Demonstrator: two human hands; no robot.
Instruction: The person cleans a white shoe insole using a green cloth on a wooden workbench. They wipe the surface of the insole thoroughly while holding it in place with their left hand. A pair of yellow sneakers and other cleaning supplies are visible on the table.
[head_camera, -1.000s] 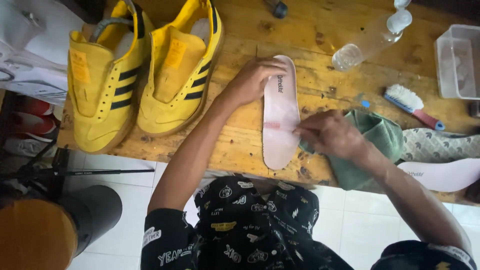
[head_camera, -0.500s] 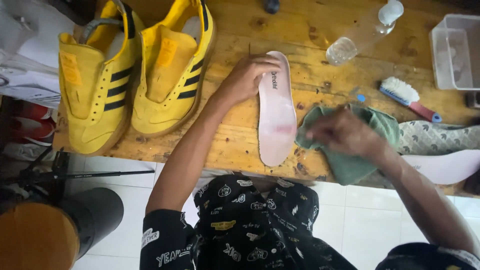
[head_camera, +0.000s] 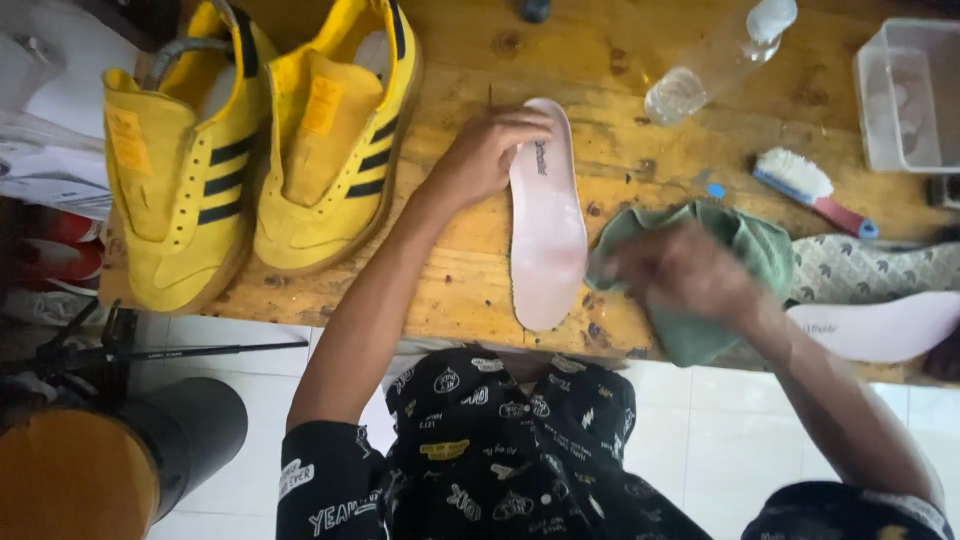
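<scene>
- Since half a second before, the right hand (head_camera: 690, 275) had slid with the green cloth (head_camera: 745, 250) off the pale pink insole (head_camera: 545, 215) and to its right, so the cloth now lay wholly beside the insole's lower half rather than over it.
- That right hand was blurred with motion; its fingers were bunched into the cloth, gripping it against the wooden bench (head_camera: 600, 60).
- The left hand (head_camera: 485, 155) had stayed where it was, fingers spread flat, pinning the insole's top end to the bench without closing round it.
- The insole lay lengthwise near the bench's front edge, its lower tip close to that edge.
- Two yellow sneakers with dark stripes (head_camera: 250, 150) stood left of the left hand.
- A clear plastic bottle (head_camera: 715, 60), a white-bristled brush (head_camera: 810, 185), a clear tub (head_camera: 905, 95) and a second insole (head_camera: 880, 325) lay to the right.
</scene>
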